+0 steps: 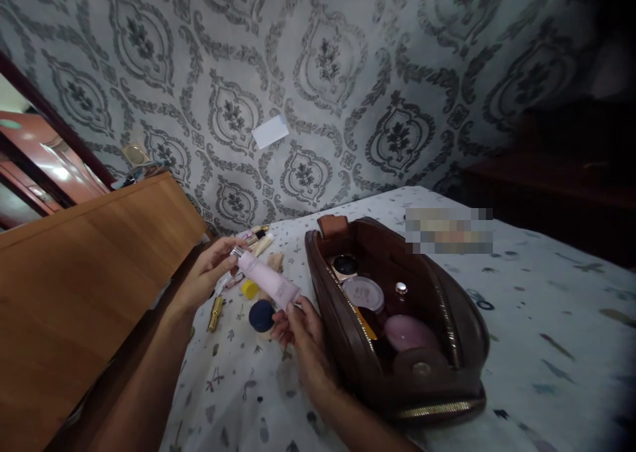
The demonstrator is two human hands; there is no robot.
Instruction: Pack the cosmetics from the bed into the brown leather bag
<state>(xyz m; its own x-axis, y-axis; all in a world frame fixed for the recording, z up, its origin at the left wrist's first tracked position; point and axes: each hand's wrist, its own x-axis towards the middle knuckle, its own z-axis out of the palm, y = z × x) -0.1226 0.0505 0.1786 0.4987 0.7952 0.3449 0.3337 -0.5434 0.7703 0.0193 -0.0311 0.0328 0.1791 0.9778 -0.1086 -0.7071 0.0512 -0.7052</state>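
Note:
A pale pink cosmetic tube (268, 278) with a silver cap is held between my two hands. My left hand (214, 266) grips it at the cap end, while the fingers of my right hand (302, 326) pinch its flat lower end. Beneath it on the sheet are a dark blue round lid (261, 315), a yellow round item (249, 288) and a gold tube (215, 313). To the right of my right hand stands an unzipped brown bag (462, 313). Inside it I see a round compact (365, 294), a pink rounded item (410, 333) and a black-topped container (345, 264).
More small cosmetics (261, 238) lie by the wall. The bed sheet (536, 346) has a printed pattern. A wooden cabinet (89, 266) stands along the left, with small things on top. A blurred-out item (448, 230) lies behind the bag. A white switch plate (269, 132) is on the wall.

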